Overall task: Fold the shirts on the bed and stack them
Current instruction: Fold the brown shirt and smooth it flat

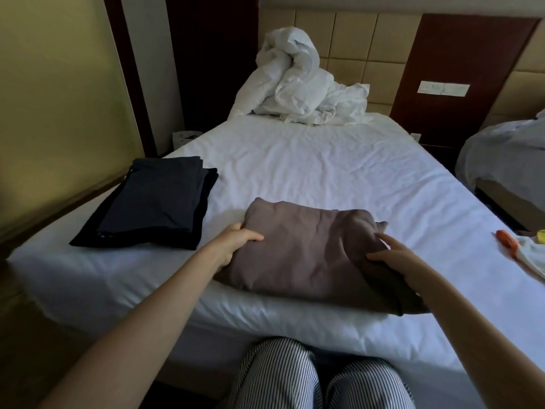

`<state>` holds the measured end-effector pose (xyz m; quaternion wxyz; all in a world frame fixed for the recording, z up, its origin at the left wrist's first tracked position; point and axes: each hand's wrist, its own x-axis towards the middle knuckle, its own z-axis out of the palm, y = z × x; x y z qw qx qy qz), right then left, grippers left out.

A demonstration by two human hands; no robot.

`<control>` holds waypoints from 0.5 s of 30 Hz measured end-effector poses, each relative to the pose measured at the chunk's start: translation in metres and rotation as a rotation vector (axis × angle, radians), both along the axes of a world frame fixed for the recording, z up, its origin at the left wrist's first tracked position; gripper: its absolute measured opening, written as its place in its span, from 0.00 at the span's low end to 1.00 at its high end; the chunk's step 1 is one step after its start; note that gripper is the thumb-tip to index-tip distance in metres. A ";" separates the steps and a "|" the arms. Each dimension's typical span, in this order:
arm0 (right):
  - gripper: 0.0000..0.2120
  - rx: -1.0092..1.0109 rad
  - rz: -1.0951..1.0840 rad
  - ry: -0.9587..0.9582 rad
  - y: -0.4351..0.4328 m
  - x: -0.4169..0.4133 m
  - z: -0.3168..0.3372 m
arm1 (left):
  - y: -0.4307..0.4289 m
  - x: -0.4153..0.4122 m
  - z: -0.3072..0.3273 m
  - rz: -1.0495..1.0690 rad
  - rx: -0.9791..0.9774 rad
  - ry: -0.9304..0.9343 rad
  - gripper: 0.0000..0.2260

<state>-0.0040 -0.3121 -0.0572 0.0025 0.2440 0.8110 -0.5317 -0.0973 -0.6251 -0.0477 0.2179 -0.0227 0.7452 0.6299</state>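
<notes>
The brown shirt lies folded on the near end of the bed, right in front of the person. It sits between the two hands.

The left hand holds the shirt's left edge. The thumb lies on top and the other fingers are tucked under the cloth. The right hand holds the right edge. Its thumb and first finger press on top, with a bump of cloth between them. The rest of its fingers are hidden by the shirt.

The near edge of the shirt hangs a little past the edge of the bed.

To the left, near the shirt but not touching it, is a stack of two dark folded shirts, a blue one on a black one.

A white blanket is piled up at the far end of the bed. A white cloth with orange on it lies at the right side. Striped pants show at the bottom.
</notes>
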 end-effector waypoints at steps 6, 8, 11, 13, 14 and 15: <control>0.33 -0.233 -0.010 0.103 -0.025 0.018 -0.006 | -0.019 -0.043 0.059 -0.093 -0.567 0.381 0.26; 0.33 0.059 0.016 0.101 -0.039 0.023 -0.014 | -0.026 -0.050 0.054 -0.219 -0.850 0.340 0.30; 0.32 0.763 0.067 0.121 -0.056 0.027 -0.010 | -0.037 -0.056 0.022 -0.311 -0.977 0.162 0.36; 0.36 0.902 0.226 0.198 -0.076 0.026 -0.004 | -0.044 -0.051 0.015 -0.201 -0.828 0.050 0.36; 0.38 0.908 0.337 0.211 -0.088 0.025 -0.006 | -0.049 -0.049 0.016 -0.147 -0.751 -0.017 0.36; 0.38 0.920 0.453 0.190 -0.101 0.024 -0.010 | -0.053 -0.045 0.019 -0.109 -0.690 -0.083 0.37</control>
